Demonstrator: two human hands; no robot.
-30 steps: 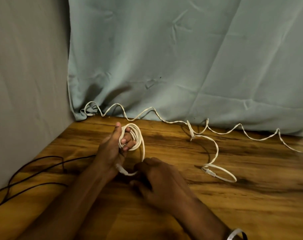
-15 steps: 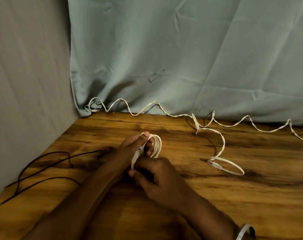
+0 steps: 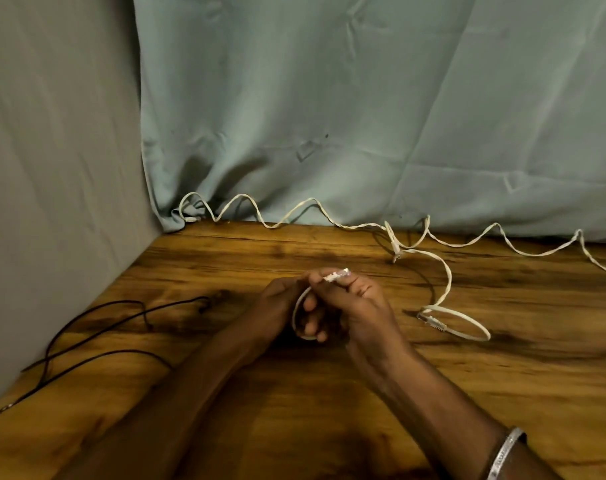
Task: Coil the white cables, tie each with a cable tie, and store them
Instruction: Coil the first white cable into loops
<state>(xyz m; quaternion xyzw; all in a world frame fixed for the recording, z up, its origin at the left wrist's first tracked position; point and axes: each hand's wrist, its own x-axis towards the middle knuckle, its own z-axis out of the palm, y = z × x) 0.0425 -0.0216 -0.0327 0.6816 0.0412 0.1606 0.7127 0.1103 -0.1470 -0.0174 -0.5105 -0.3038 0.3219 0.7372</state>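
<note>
A small coil of white cable (image 3: pixel 297 317) sits in my left hand (image 3: pixel 287 306), looped around its fingers at the table's middle. My right hand (image 3: pixel 357 303) overlaps the left from the right and pinches the coil's clear plug end (image 3: pixel 336 275) between thumb and fingers. Most of the coil is hidden by both hands. A second white cable (image 3: pixel 443 282) lies loose on the wooden table (image 3: pixel 502 393); it runs wavy along the back edge and curls down to a plug (image 3: pixel 431 320) at the right of my hands. No cable tie is visible.
A thin black wire (image 3: pixel 97 327) loops over the table's left part, near the grey wall (image 3: pixel 52 202). A pale green curtain (image 3: pixel 363 116) hangs behind the back edge. My right wrist wears a silver bangle (image 3: pixel 505 452).
The coil was wide on my raised left fingers; it is now tighter and lower. My right hand rose from the table and brought the plug end up over the coil.
</note>
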